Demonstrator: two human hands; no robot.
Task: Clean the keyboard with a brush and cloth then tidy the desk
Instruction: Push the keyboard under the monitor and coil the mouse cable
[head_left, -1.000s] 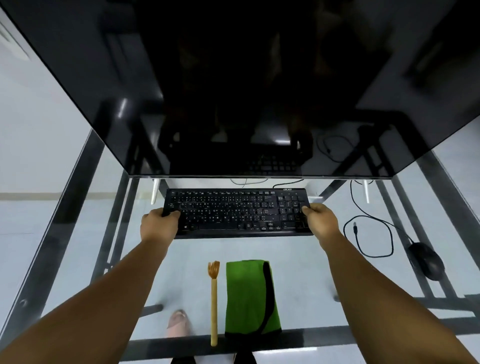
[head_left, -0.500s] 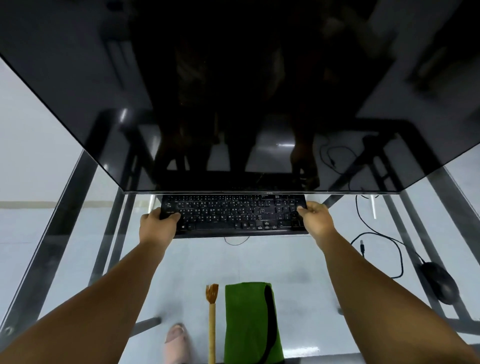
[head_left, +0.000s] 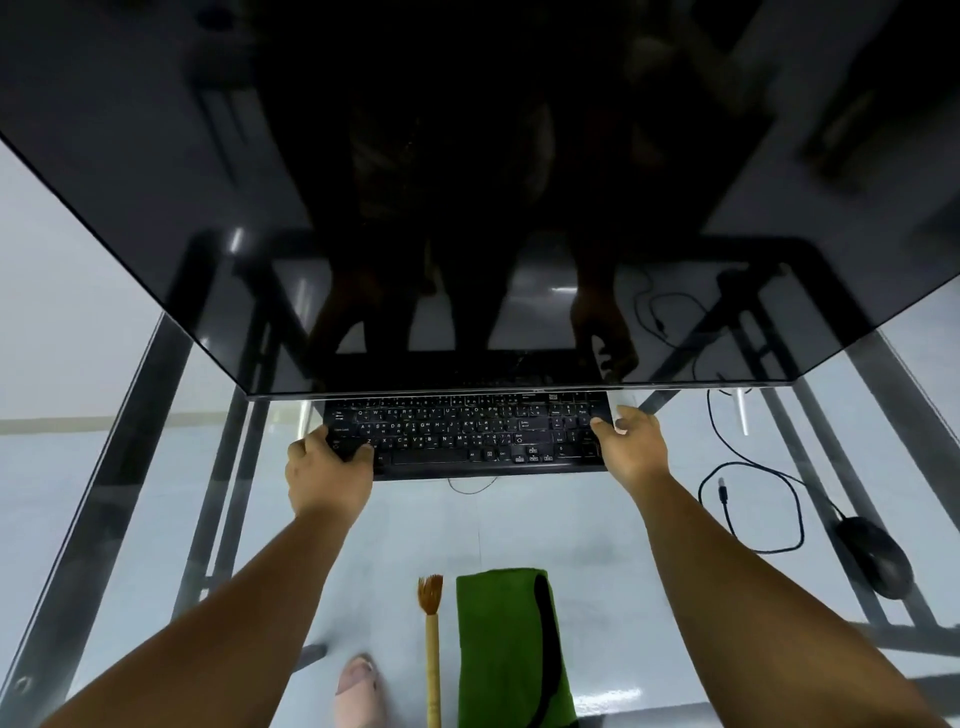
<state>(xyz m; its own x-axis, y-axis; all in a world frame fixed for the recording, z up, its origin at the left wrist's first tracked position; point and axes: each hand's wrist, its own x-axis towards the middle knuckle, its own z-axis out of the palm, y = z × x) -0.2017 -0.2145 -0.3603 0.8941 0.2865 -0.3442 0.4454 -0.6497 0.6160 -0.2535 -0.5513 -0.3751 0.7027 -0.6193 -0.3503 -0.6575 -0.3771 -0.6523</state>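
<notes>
A large black glossy monitor screen (head_left: 467, 197) is seen filling the upper part of the view, above and beyond both hands, with dim reflections carried on its surface. Below it, the clear glass worktop on a dark metal frame (head_left: 156, 457) is spread under everything, and the pale floor is seen through it.

The flat black keyboard with white-lettered keys (head_left: 467, 436) is found between the two hands, lying on the worktop, its far edge tucked beneath the lower rim of the screen. It is gripped at both short ends. The left hand (head_left: 327, 480) is curled round the keyboard's left end, the thumb laid over the corner keys. The right hand (head_left: 631, 447) is clasped on the right end, the fingers bent over the edge.

Nearer the person, between the forearms, the folded green cloth with a black trim (head_left: 506, 649) is laid flat on the glass, well apart from the keyboard. Just to its left, the slim wooden-handled brush with a brown bristle tuft (head_left: 431, 649) is laid lengthwise, bristles pointing toward the keyboard, beside the cloth; whether the two touch cannot be told.

Out to the right of the right hand, a black computer mouse (head_left: 875, 558) is rested on the worktop, and a thin black cable (head_left: 753, 467) is looped between it and that hand.
</notes>
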